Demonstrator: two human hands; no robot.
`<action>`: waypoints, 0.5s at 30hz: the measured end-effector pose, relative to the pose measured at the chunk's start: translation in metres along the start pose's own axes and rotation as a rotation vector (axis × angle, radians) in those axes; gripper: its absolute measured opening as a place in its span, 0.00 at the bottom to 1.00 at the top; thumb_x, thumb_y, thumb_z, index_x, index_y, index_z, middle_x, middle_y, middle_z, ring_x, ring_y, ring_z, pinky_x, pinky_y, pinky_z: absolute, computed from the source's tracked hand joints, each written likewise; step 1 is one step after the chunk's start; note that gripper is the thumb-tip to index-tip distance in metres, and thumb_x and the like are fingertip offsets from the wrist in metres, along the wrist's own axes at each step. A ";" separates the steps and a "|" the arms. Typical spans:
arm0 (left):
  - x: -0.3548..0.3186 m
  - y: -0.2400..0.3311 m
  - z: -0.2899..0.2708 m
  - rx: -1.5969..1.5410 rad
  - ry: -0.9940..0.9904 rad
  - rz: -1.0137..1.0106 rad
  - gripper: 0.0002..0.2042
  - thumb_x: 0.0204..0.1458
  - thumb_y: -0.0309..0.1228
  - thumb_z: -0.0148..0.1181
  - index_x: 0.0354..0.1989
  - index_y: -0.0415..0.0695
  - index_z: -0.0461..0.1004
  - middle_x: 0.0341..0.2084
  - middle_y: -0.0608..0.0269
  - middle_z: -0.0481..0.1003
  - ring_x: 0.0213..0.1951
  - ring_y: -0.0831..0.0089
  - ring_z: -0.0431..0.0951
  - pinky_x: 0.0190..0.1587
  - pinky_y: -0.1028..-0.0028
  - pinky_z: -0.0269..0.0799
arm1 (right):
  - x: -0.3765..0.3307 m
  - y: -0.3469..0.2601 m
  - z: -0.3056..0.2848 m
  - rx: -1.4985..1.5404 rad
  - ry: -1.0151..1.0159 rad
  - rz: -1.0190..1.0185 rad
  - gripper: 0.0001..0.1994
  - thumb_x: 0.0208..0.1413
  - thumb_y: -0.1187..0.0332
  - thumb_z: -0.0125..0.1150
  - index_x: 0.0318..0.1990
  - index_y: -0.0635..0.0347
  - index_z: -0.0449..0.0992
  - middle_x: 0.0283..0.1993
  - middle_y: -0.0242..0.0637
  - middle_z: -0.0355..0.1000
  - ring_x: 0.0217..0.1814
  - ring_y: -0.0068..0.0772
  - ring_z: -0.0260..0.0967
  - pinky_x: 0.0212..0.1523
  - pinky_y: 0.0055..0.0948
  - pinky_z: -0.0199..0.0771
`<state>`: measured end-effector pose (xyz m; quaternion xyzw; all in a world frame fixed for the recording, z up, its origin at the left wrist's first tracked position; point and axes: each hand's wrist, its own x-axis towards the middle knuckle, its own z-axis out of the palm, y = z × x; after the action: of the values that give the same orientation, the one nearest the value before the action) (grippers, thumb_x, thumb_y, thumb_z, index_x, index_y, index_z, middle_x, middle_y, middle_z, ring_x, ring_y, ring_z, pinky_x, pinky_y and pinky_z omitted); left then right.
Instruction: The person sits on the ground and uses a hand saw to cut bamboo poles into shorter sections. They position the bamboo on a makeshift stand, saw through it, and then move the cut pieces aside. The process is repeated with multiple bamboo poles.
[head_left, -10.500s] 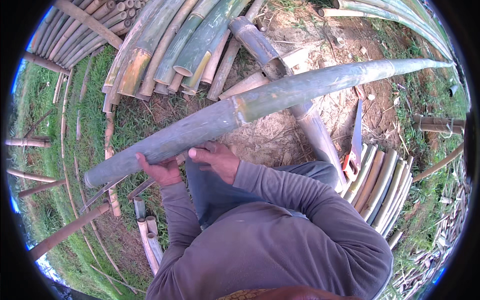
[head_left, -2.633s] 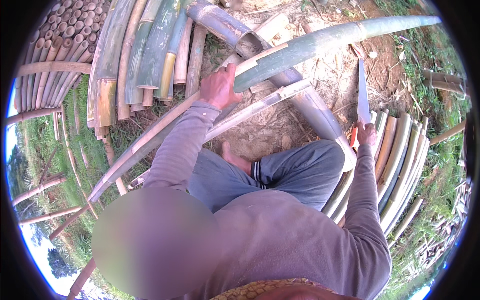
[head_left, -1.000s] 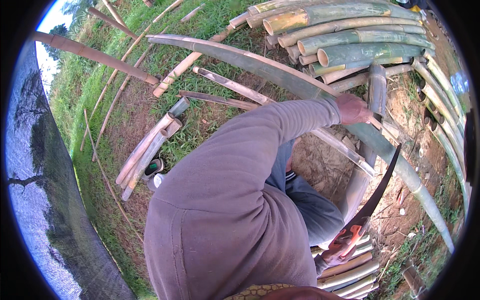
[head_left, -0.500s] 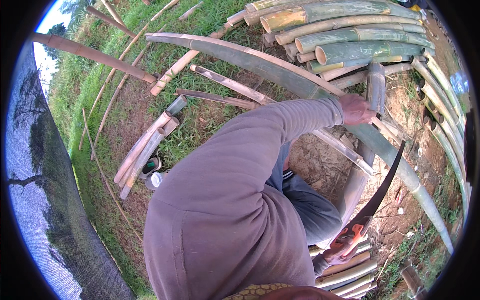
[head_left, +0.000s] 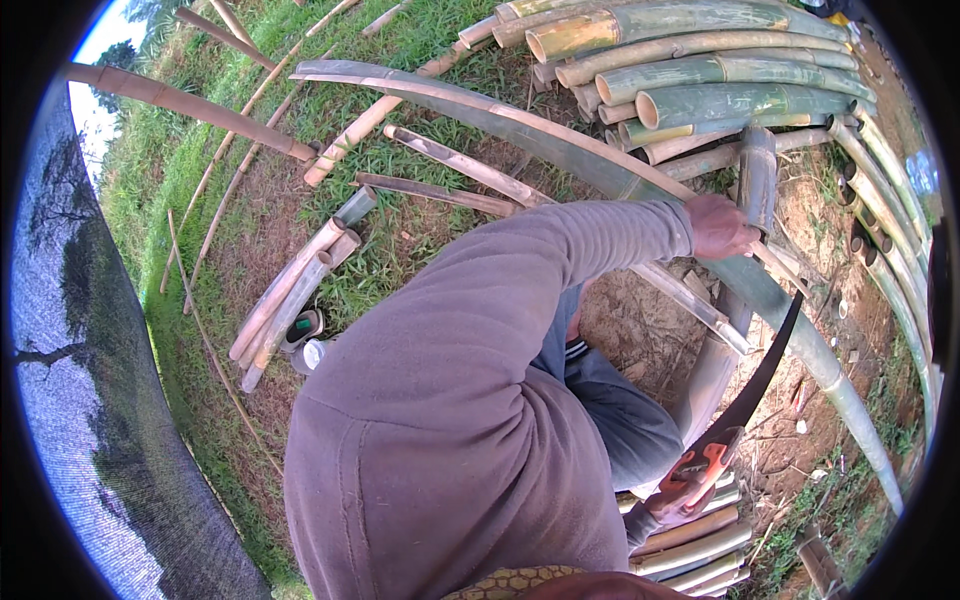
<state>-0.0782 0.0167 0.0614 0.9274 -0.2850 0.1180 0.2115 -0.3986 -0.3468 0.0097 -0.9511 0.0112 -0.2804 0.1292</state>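
A long green bamboo pole (head_left: 560, 157) with a pale edge along its side runs from the upper left to the lower right. My left hand (head_left: 722, 228) is closed on its pale edge, next to an upright bamboo post (head_left: 757, 185). Lower down, my right hand (head_left: 688, 490) grips a handsaw (head_left: 748, 402) by its orange and black handle. The dark curved blade points up and right, its tip close to the pole in this view. Whether the blade touches the bamboo I cannot tell. My grey sleeve and back hide the ground in the middle.
Thick green bamboo poles (head_left: 720, 103) lie stacked at the upper right, with more poles (head_left: 890, 190) along the right side. Cut pieces (head_left: 695, 550) lie below my right hand. Short lengths (head_left: 290, 300) rest on grass at left, beside a shoe (head_left: 305, 327). Dark netting (head_left: 120, 400) hangs far left.
The saw tip has shifted slightly left and down. My left hand has shifted a little right and down, still closed on the pole's edge.
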 end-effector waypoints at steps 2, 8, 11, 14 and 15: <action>0.000 -0.004 0.004 -0.014 0.035 0.030 0.15 0.65 0.48 0.60 0.51 0.54 0.78 0.34 0.58 0.79 0.39 0.53 0.85 0.41 0.53 0.80 | 0.000 0.000 0.000 0.002 -0.001 0.008 0.23 0.58 0.60 0.72 0.58 0.63 0.80 0.53 0.47 0.83 0.44 0.44 0.84 0.46 0.36 0.84; 0.001 -0.014 0.008 0.031 0.111 0.100 0.15 0.66 0.47 0.59 0.52 0.53 0.78 0.33 0.58 0.78 0.37 0.52 0.84 0.40 0.52 0.80 | 0.000 0.001 0.001 -0.006 -0.013 0.002 0.25 0.59 0.59 0.71 0.59 0.64 0.79 0.54 0.47 0.82 0.46 0.44 0.84 0.47 0.34 0.84; 0.004 -0.014 0.003 0.043 0.058 0.119 0.15 0.66 0.47 0.58 0.53 0.52 0.77 0.32 0.57 0.78 0.37 0.52 0.84 0.40 0.52 0.80 | -0.002 0.006 0.000 -0.023 -0.024 0.012 0.26 0.59 0.59 0.70 0.60 0.65 0.79 0.55 0.47 0.82 0.46 0.44 0.84 0.48 0.34 0.84; 0.000 -0.013 -0.007 0.049 -0.041 0.096 0.15 0.66 0.47 0.58 0.53 0.52 0.77 0.32 0.56 0.78 0.36 0.51 0.84 0.39 0.51 0.80 | -0.003 0.012 0.003 -0.062 -0.061 -0.004 0.26 0.59 0.58 0.70 0.61 0.66 0.78 0.56 0.48 0.82 0.47 0.44 0.84 0.48 0.33 0.84; -0.003 -0.015 -0.008 0.054 -0.045 0.093 0.15 0.66 0.47 0.58 0.53 0.52 0.76 0.32 0.56 0.78 0.36 0.50 0.84 0.39 0.51 0.79 | -0.004 0.015 0.004 -0.106 -0.087 -0.028 0.27 0.59 0.58 0.70 0.61 0.66 0.78 0.56 0.48 0.82 0.47 0.44 0.84 0.49 0.32 0.84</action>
<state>-0.0726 0.0327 0.0629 0.9210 -0.3291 0.1146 0.1741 -0.3985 -0.3597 0.0005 -0.9679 0.0073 -0.2396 0.0751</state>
